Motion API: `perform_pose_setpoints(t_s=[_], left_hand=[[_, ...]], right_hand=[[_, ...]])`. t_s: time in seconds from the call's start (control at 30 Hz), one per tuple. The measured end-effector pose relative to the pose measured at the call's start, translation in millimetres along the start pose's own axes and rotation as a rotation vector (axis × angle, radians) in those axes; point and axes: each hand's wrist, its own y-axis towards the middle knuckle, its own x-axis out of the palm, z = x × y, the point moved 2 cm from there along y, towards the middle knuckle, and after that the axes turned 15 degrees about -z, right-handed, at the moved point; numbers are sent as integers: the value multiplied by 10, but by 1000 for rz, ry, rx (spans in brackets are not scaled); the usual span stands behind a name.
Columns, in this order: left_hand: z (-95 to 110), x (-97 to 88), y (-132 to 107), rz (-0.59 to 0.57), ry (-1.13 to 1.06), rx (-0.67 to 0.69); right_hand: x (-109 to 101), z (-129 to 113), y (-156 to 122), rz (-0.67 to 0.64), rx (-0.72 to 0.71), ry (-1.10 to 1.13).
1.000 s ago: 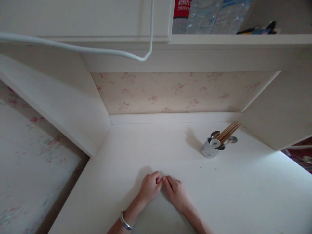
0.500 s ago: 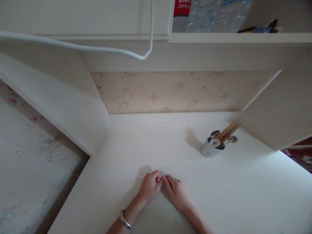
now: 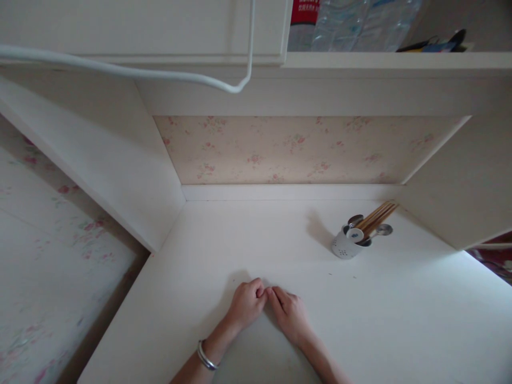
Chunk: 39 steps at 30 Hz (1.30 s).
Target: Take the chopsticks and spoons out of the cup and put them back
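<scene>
beside left hand (image 3: 245, 305), right hand (image 3: 288, 313)

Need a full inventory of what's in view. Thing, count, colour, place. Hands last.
table: 1, white, under the hands
perforated holder: 1, white, on table, back right
chopsticks: several, brown, in holder
metal spoons: 2 visible, silver, in holder
round-ended piece: 1, white with dark mark, in holder
wallpaper: floral, pink on cream, behind table; paler at far left
cupboard door: 1, white, upper left
bent rod or cable: 1, white, upper left
shelf: 1, white, upper right
plastic bottles: count unclear, clear, on shelf
bracelet: 1, silver, left wrist
left hand: 1, curled, meeting right hand: 1, curled
</scene>
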Motion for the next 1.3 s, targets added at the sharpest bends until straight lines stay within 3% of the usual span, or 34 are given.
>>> perform_pose_setpoints(t_s=[0.67, 0.77, 0.87, 0.93, 1.03, 1.13, 1.3], left_hand=[[-20, 7, 8, 6, 12, 15], [-18, 10, 9, 4, 3, 11], [-8, 9, 2, 4, -13, -7], [-3, 7, -7, 0, -27, -26], [-5, 5, -17, -12, -40, -35], [-21, 7, -14, -21, -45, -32], [-39, 21, -6, -19, -36, -16]], right_hand=[[4, 5, -10, 17, 4, 4], [7, -11, -4, 18, -1, 79], [-32, 51, 41, 23, 34, 323], [-122, 190, 70, 118, 98, 586], [-392, 531, 29, 501, 171, 865], [-760, 893, -113, 846, 306, 835], [-1351, 1277, -243, 992, 590, 586]])
